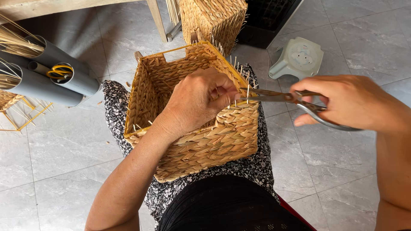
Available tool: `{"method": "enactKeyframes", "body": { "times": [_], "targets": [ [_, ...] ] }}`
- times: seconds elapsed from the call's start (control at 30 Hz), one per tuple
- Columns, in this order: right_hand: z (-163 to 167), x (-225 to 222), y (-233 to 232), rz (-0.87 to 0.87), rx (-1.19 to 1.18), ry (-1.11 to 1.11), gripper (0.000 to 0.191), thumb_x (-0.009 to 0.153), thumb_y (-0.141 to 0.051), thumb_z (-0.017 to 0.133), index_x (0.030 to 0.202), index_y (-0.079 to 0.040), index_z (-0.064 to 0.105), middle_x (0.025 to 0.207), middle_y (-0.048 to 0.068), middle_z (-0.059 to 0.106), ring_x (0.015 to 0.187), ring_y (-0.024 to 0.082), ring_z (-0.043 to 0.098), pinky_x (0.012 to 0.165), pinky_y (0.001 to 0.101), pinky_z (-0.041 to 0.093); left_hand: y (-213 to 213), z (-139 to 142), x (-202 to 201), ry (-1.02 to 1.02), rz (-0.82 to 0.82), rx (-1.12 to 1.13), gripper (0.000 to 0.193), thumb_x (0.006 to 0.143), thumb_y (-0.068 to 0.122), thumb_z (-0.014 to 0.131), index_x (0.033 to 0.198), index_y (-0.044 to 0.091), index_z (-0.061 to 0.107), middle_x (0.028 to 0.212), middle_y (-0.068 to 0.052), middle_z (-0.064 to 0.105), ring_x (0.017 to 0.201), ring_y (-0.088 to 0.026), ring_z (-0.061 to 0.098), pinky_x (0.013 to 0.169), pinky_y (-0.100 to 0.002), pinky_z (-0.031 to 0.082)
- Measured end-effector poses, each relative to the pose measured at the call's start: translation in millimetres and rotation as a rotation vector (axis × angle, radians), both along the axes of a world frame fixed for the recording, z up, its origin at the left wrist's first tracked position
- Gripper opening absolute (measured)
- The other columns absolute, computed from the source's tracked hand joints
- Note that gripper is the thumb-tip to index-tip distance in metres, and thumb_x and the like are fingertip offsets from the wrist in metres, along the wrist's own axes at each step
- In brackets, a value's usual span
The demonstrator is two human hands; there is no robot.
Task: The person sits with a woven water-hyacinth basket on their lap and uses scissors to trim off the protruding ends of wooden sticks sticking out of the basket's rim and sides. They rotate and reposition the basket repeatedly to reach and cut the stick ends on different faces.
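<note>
A square woven straw basket (201, 145) with a yellow frame rests on my lap, open side up. My left hand (197, 100) reaches over its right rim and pinches one of the thin straw ends sticking up there. My right hand (349, 102) holds metal scissors (282, 98), the blades pointing left and meeting the straw end beside my left fingers. Several more stiff ends stand along the far right rim.
A second woven basket (212, 19) stands behind the first. Grey tubes (47, 81) holding straw and yellow-handled scissors (60, 70) lie at the left. A pale green plastic stool (297, 57) sits at the right on the grey tiled floor, a black crate (269, 19) behind it.
</note>
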State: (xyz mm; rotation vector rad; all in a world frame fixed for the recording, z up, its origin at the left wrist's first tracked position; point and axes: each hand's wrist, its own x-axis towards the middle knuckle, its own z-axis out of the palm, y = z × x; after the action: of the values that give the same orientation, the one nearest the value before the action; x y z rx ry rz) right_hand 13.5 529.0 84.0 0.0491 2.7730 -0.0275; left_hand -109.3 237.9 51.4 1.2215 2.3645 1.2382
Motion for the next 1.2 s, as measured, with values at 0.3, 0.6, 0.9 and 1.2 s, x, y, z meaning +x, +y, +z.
{"method": "enactKeyframes", "body": {
  "times": [0.3,0.6,0.9,1.2],
  "targets": [
    [-1.3,52.6,-12.0,0.053,-0.069,0.139,0.068,0.058,-0.064,0.083,0.113,-0.025,0.075,0.054,-0.009,0.067,0.048,0.01,0.062,0.039,0.0281,0.045,-2.0,0.2,5.5,0.137,-0.025,0.081,0.007,0.082,0.009,0.078,0.084,0.009,0.071,0.084,-0.004,0.069,0.085,-0.02,0.07,0.076,-0.038,0.059],
    [5.0,41.7,-32.2,0.049,-0.056,0.171,0.063,0.059,-0.061,0.085,0.111,-0.026,0.076,0.051,-0.007,0.066,0.042,0.012,0.061,0.04,0.0311,0.044,-6.9,-5.7,7.1,0.182,-0.089,0.193,0.013,0.078,0.007,0.081,0.083,0.009,0.07,0.085,-0.001,0.067,0.089,-0.02,0.065,0.086,-0.04,0.054],
    [7.6,39.8,-39.8,0.083,-0.034,0.214,0.059,0.063,-0.058,0.083,0.112,-0.026,0.077,0.055,-0.006,0.066,0.04,0.013,0.06,0.038,0.0308,0.042,-6.2,-6.6,8.5,0.203,-0.104,0.201,0.015,0.077,0.009,0.084,0.082,0.012,0.071,0.085,0.002,0.065,0.089,-0.017,0.063,0.097,-0.043,0.049],
    [-0.2,47.9,-33.5,0.272,0.106,0.349,0.045,0.074,-0.036,0.083,0.115,-0.019,0.072,0.067,-0.002,0.074,0.047,0.015,0.063,0.041,0.0298,0.048,-5.5,-14.0,9.5,0.197,-0.067,0.176,0.014,0.079,0.007,0.082,0.084,0.011,0.07,0.087,0.001,0.065,0.093,-0.019,0.063,0.099,-0.042,0.047]
  ]
}}
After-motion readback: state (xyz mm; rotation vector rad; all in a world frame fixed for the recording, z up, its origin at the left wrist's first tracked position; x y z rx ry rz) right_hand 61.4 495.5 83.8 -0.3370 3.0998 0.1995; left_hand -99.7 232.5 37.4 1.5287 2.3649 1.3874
